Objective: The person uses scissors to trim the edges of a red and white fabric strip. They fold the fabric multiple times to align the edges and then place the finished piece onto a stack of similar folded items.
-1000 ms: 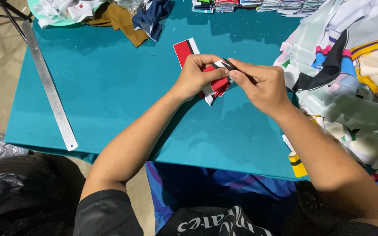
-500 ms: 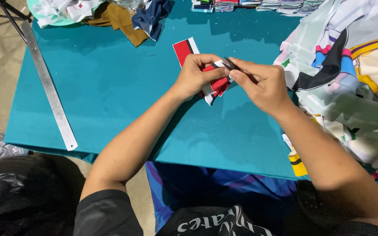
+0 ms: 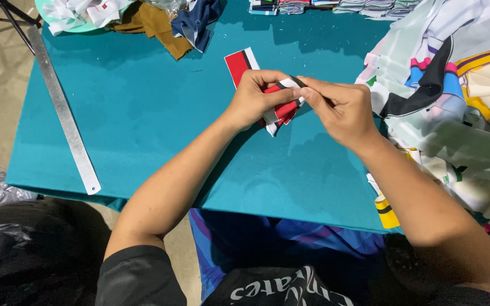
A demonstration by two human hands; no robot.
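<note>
Both my hands meet over the middle of a teal table (image 3: 143, 124). My left hand (image 3: 259, 96) grips a small folded cloth piece (image 3: 282, 109) striped red, white and black. My right hand (image 3: 341, 110) pinches the same piece at its top edge, fingers closed on it. A flat red, white and black cloth strip (image 3: 239, 63) lies on the table just behind my left hand.
A long metal ruler (image 3: 63, 113) lies along the table's left edge. Crumpled cloth in white, brown and navy (image 3: 160, 17) sits at the back. A big pile of printed fabric (image 3: 460, 102) covers the right side. Folded stacks (image 3: 324, 5) line the far edge.
</note>
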